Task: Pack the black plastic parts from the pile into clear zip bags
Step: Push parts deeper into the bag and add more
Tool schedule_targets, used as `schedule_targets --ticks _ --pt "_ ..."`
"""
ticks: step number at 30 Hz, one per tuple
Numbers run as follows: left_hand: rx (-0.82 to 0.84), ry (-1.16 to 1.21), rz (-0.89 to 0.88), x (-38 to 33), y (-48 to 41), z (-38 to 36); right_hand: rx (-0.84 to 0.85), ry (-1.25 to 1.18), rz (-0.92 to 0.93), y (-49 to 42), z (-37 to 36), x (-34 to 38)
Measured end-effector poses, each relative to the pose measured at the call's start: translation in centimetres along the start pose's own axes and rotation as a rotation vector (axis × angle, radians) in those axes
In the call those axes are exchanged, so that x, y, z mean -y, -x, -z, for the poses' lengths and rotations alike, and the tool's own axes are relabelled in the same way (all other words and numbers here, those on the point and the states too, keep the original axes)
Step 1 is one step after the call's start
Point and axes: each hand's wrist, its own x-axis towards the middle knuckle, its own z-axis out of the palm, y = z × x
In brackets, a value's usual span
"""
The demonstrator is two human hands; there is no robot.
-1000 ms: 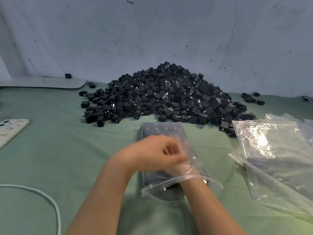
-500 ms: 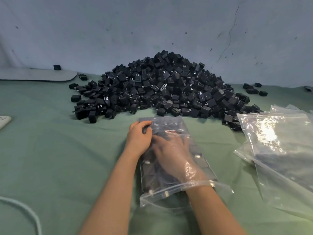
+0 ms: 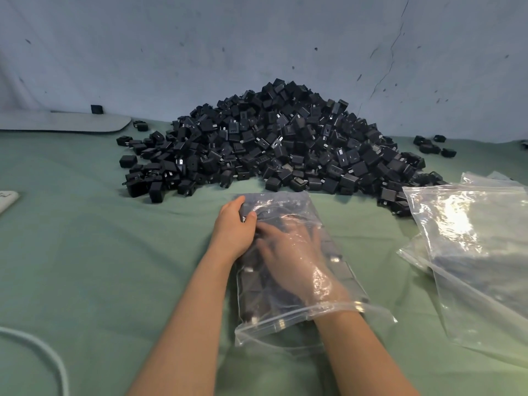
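**One hand inside the bag, the other clamping its side**

The right hand lies wrist-deep inside a clear zip bag. Its fingers are spread and fairly straight, resting flat on the black parts within and grasping nothing that can be made out through the glossy, wrinkled film. The left hand is outside, at the bag's left side towards its far end. It grips the plastic there, thumb on top and fingers curled round the edge.

The bag lies flat near the middle of the table, which is draped in a soft, matt green cloth. The open mouth faces the near edge and gapes round the right wrist. The parts inside are small, boxy and dull black, some with glints of metal.

Just beyond the bag's far end, the pile of the same blocky parts rises in a broad mound against the far edge. A few stray parts lie towards the far right corner. At the right edge sits a slack stack of shiny empty bags. A pale cable curves by the near left corner, and a flat whitish board lies at the far left.
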Motion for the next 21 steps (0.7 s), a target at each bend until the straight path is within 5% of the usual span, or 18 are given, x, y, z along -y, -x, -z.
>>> schedule_targets --ticks 21 --pt "0.024 0.027 0.018 -0.11 0.10 0.24 0.033 -0.007 -0.005 -0.05 0.74 0.51"
